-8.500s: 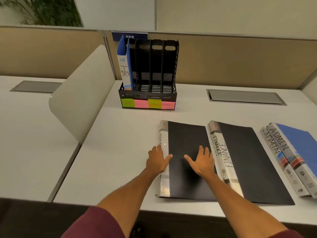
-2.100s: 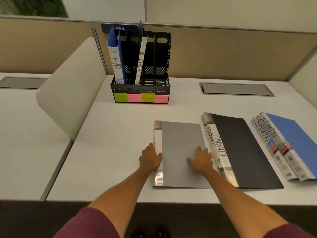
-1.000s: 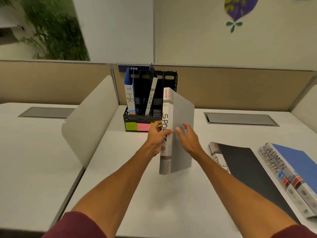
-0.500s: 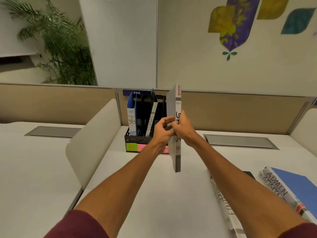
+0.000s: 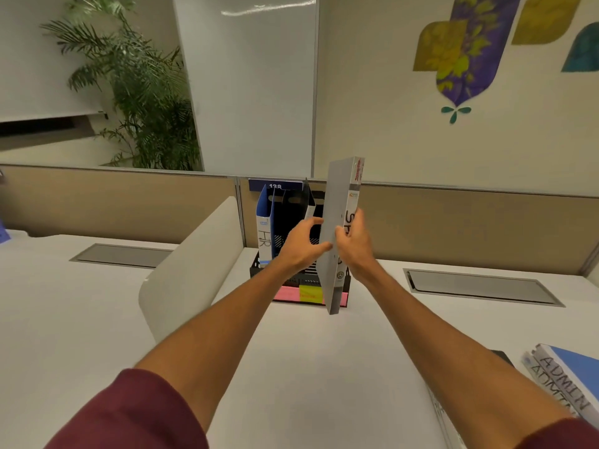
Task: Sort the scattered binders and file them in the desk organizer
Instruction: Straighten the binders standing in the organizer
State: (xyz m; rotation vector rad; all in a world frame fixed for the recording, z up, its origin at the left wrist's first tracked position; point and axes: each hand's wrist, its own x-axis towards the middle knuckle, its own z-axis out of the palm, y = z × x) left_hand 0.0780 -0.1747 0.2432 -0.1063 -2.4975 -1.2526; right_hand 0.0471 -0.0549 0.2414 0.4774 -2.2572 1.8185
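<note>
A grey binder (image 5: pixel 337 202) with a white "SPORTS" spine stands upright in the air just in front of the black desk organizer (image 5: pixel 301 278). My left hand (image 5: pixel 303 243) grips its left cover and my right hand (image 5: pixel 355 246) grips its spine side. In the organizer stand a blue "HR" binder (image 5: pixel 265 228) in the leftmost slot and a black binder (image 5: pixel 308 202) leaning in a slot to its right. Two "ADMIN" binders (image 5: pixel 564 380), the top one blue, lie at the desk's right edge. My right arm hides most of the binder lying beside them.
A white curved divider panel (image 5: pixel 191 270) rises left of the organizer. Tan partition walls (image 5: pixel 470 228) close off the back of the desk. Grey cable hatches (image 5: pixel 479 286) sit in the desktop at the right and left. A potted palm (image 5: pixel 136 92) stands behind the partition.
Both hands have carried the grey binder further forward and up, close to the organizer. Its spine now turns to the right. The head has tilted up.
</note>
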